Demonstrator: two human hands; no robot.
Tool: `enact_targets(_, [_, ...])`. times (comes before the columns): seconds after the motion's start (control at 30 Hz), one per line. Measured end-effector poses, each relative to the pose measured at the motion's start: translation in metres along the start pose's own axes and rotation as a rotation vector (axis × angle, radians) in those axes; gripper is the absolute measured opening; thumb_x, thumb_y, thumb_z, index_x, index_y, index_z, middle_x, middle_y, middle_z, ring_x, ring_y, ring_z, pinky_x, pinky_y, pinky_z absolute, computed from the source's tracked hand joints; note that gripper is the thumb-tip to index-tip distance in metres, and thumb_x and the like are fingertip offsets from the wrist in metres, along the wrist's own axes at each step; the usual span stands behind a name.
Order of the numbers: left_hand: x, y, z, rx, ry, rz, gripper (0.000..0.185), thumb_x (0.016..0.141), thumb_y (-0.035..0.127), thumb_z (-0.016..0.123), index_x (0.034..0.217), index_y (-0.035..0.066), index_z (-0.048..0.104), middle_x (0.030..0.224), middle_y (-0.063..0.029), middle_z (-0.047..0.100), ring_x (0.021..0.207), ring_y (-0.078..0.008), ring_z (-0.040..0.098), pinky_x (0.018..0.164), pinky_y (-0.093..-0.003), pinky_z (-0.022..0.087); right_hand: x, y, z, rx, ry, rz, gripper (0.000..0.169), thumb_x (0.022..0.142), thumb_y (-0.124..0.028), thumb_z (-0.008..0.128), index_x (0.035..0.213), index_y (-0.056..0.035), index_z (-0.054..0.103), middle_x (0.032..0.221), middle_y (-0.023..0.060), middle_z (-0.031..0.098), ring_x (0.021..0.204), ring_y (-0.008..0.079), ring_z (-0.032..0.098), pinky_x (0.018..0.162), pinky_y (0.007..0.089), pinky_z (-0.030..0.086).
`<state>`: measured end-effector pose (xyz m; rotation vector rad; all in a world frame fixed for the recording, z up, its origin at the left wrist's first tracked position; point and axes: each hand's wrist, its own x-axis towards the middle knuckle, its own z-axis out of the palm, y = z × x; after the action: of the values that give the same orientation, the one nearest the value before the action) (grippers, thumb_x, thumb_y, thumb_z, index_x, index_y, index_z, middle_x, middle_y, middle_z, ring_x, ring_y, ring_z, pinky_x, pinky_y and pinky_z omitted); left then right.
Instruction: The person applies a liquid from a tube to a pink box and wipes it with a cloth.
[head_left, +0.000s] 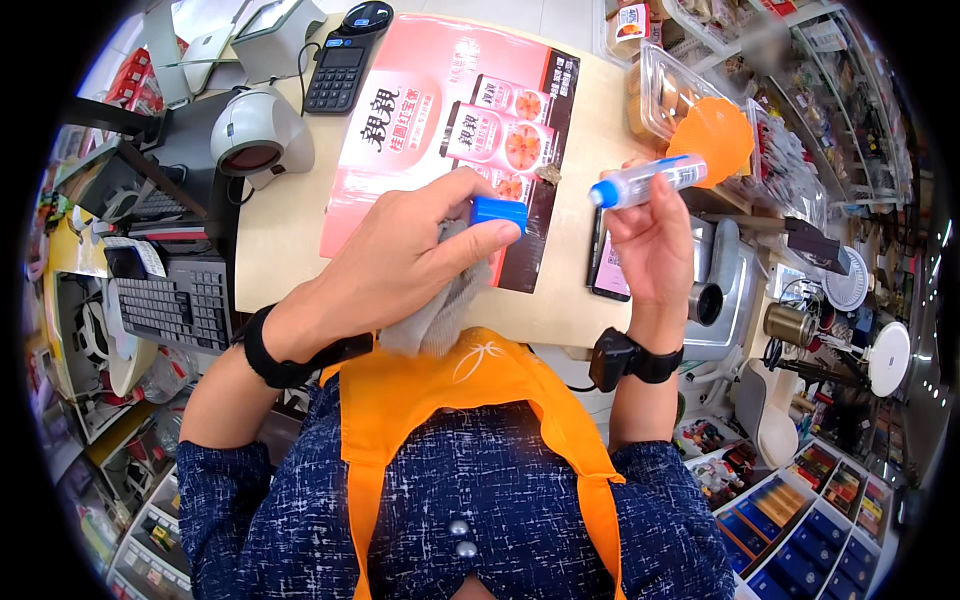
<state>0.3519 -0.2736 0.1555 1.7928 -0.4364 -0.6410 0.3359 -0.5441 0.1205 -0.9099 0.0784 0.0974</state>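
Between the thumb and fingers of my left hand (397, 247) is a blue plastic cap (499, 215). A crumpled grey cloth (439, 319) hangs under the same hand, partly hidden by it. My right hand (649, 259) grips a clear applicator bottle (652, 182) with a blue neck and a pale tip, uncapped and pointing left. Both hands are above the table's near part. Beneath them lies a pink and black printed carton (405, 60), its lower part covered by my left hand. A small crumpled lump (548, 174) rests near the carton's right edge.
A smartphone (611, 270) lies on the wooden table (285, 225) below my right hand. A white barcode scanner (259, 135) and a payment terminal (341, 71) stand left. Rightward are an orange round disc (711, 139), a clear food box (664, 90) and a metal cup (705, 304).
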Motion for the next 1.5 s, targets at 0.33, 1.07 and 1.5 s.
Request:
enact_targets(0.33, [0.001,0.006,0.013,-0.543,-0.083,-0.006,0.029,0.105,0.026,0.057,0.115,-0.001,0.062,0.099,-0.0116,0.072,0.092,-0.014,0.066,0.085,-0.0264,0.052,-0.03,0.019,0.016,-0.113,-0.042,-0.124,0.038,0.092,-0.017,0.075,0.121,0.0006,0.058,0.112,0.0163,0.067,0.085,0.0217,0.072,0.073,0.0373,0.063])
enact_targets(1.07, [-0.012,0.002,0.01,0.461,0.264,0.573,0.043,0.082,0.021,0.081,0.12,0.007,0.065,0.102,-0.0091,0.071,0.074,-0.0255,0.07,0.064,-0.032,0.055,-0.045,0.026,0.048,0.198,0.063,0.454,0.032,0.101,-0.033,0.064,0.11,-0.002,0.065,0.086,0.0098,0.074,0.064,0.0081,0.066,0.054,0.0224,0.052])
enact_targets(1.5, [-0.104,-0.006,-0.088,0.732,0.837,0.058,0.027,0.094,0.014,0.073,0.119,0.003,0.068,0.104,-0.005,0.069,0.091,-0.0106,0.061,0.085,-0.0246,0.049,-0.007,0.042,0.018,-1.423,0.181,-0.625,0.016,0.08,-0.011,0.08,0.093,-0.006,0.071,0.08,0.0034,0.056,0.066,0.0164,0.056,0.055,0.031,0.042])
